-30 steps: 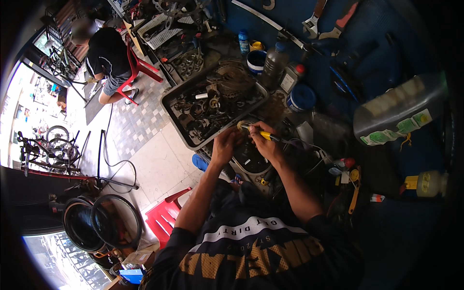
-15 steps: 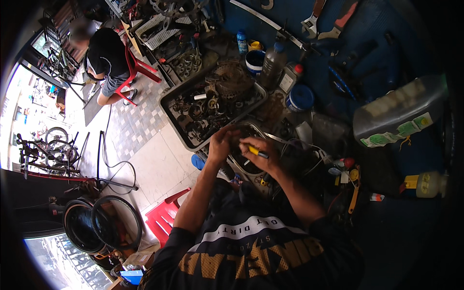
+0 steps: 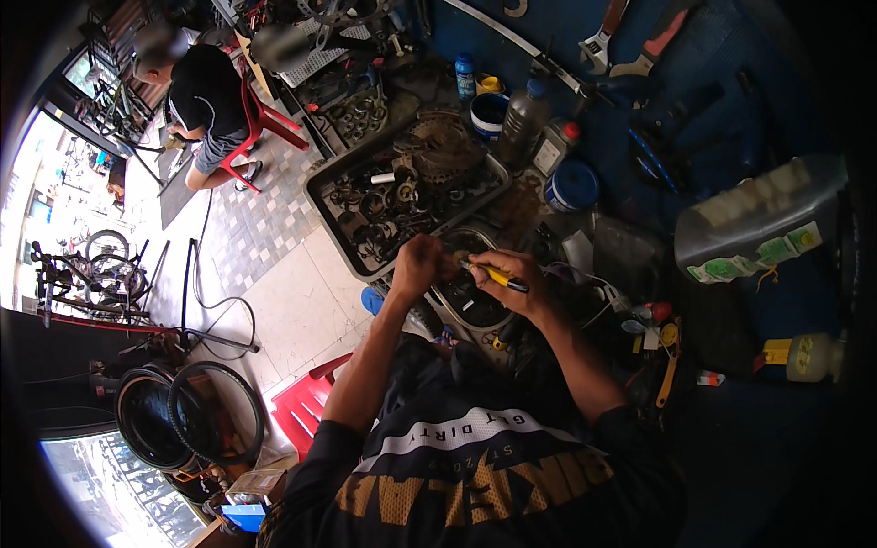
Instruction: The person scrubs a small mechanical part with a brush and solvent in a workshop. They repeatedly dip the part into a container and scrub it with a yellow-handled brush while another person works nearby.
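Observation:
My left hand [image 3: 421, 265] is closed, its fingers curled, above the left rim of an oval metal basin [image 3: 512, 315]. What its fingers hold is hidden and dark. My right hand [image 3: 523, 285] grips a tool with a yellow and black handle [image 3: 501, 277], its working end pointing left toward my left hand. A small brownish piece [image 3: 462, 259] shows between the two hands, too unclear to name. Below them the basin looks dark inside, with a small white piece in it. Just beyond my hands lies a grey tray [image 3: 358, 275] full of greasy metal bike parts.
Behind the tray stand a blue spray can [image 3: 465, 77], a dark bottle [image 3: 524, 114] and a blue-lidded tub [image 3: 573, 186]. A large grey jug [image 3: 758, 219] lies at the right. A red chair [image 3: 306, 406] is by my left; another person [image 3: 206, 100] sits at upper left.
The right hand and its yellow-handled tool have shifted slightly right and the tool lies flatter. The small brownish piece between the hands shows more. The whole view has shifted a little.

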### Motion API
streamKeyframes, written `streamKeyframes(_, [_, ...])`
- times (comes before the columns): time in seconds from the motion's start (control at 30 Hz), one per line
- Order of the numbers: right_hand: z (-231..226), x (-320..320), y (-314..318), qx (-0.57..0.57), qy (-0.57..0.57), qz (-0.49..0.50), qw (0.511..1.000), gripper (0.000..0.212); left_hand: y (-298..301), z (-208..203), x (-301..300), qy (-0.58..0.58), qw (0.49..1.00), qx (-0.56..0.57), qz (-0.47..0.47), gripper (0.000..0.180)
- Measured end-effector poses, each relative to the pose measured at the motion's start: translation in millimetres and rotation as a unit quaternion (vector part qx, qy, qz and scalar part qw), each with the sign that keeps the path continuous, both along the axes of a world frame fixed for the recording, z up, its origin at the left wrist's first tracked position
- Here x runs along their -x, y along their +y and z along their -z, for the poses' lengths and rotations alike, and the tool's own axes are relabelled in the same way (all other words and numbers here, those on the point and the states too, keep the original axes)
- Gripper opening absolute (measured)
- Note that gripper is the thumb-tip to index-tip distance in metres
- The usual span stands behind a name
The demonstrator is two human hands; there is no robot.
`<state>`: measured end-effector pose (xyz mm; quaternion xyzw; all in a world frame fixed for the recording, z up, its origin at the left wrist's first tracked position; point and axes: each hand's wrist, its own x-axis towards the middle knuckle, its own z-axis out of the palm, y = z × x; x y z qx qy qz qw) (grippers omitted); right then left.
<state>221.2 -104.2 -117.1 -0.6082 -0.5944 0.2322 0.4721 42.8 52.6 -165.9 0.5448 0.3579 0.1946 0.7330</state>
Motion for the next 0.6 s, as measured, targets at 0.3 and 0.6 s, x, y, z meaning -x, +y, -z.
streamKeyframes(0.3, [15.3, -7.1, -40.3, 0.145, -0.103, -0.010, 0.984, 0.029, 5.0, 10.4, -12.4, -0.069, 0.996, 0.032, -0.035, 0.015])
streamKeyframes(0.6, [6.1, 4.2, -21.1, 0.123, 0.019, 0.109, 0.986, 0.028, -13.7, 30.4, -12.9, -0.006, 0.998, -0.059, 0.020, 0.038])
